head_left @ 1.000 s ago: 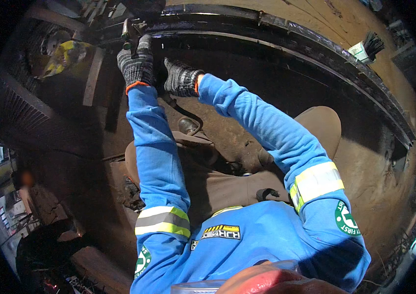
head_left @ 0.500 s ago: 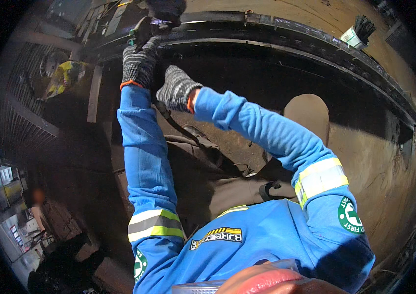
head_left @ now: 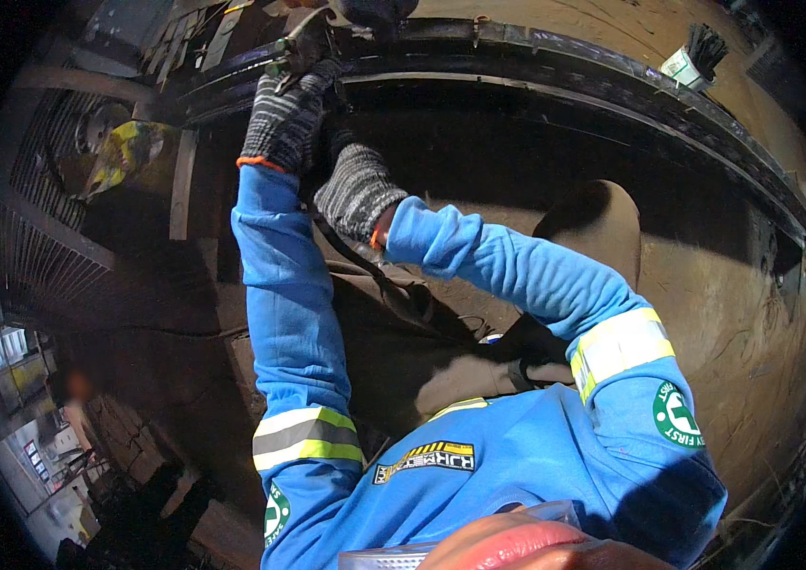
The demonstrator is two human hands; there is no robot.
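Observation:
Both my hands wear grey knitted gloves with orange cuffs. They hold a dark corded power tool, apparently an angle grinder (head_left: 309, 40), at the top of the view. My left hand (head_left: 284, 116) is closed around it near its head, where a curved guard-like edge shows. Behind and to the right, my right hand (head_left: 357, 190) is closed on the tool's rear part. Most of the tool's body lies hidden in shadow between the gloves. A dark cord (head_left: 369, 264) runs down from the hands. The tool's head is at the left part of a long dark steel beam (head_left: 536, 65).
A white container (head_left: 686, 70) of thin dark rods stands beyond the beam at the right. At left are a ribbed metal grating (head_left: 37, 214), a yellow-patterned bag (head_left: 127, 152) and an upright metal bar (head_left: 183, 185). A dark rounded object (head_left: 376, 9) sits at the top edge.
Both hands and the tool have shifted slightly right, and the tool's head has turned so that its curved edge shows. The dark rounded object appears farther right.

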